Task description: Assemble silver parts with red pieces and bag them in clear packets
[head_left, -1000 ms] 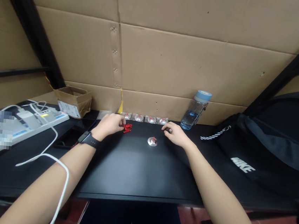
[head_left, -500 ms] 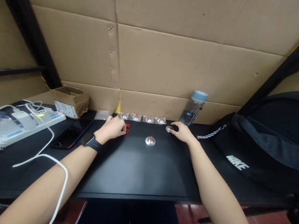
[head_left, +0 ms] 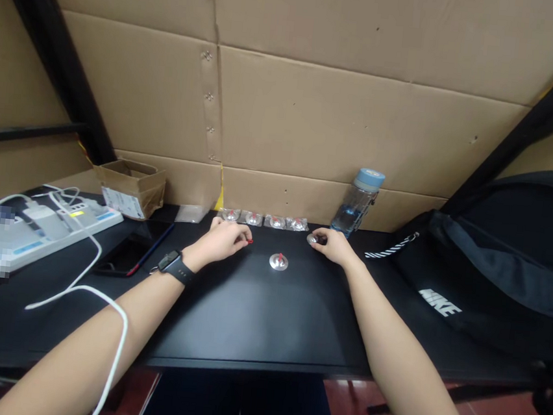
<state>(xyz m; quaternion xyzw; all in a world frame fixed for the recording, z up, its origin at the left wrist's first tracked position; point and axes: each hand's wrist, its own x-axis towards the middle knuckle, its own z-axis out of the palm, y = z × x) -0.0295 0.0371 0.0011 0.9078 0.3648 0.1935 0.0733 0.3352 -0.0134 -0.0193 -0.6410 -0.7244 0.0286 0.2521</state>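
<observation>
My left hand, with a dark watch on its wrist, has its thumb and fingertips pinched on a small red piece; most of it is hidden. My right hand grips the edge of a shiny round disc between thumb and fingers, low over the table. Between the hands lies another shiny disc, with a red piece standing at its middle. Behind, a row of several clear packets holds similar discs with red parts.
On the black table, a clear flat bag, a cardboard box, a phone and a power strip with white cables stand left. A water bottle leans at the back; a black bag lies right.
My left hand has moved right, towards the middle disc, with a red piece at its fingertips. The fingers of my right hand have closed further on the other disc.
</observation>
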